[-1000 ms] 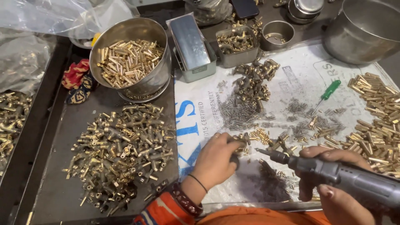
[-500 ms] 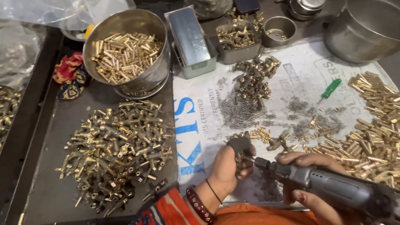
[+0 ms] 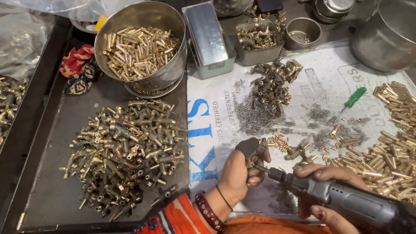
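- Two hands are being shown: the left hand (image 3: 242, 171) is being kept pinched around a small brass fitting (image 3: 251, 161), its thumb capped in dark rubber.
- A grey, ribbed power driver (image 3: 346, 201) is being gripped by the right hand (image 3: 323, 190), fingers wrapped round its barrel, its thin bit being pressed into the fitting.
- Dull, knobbly brass parts (image 3: 123, 151) are being heaped on the dark tray (image 3: 52, 203); smooth shiny tubes are being held in a steel bowl (image 3: 141, 43).
- Compared with half a second ago, the fitting is being held slightly lower and closer to the body.
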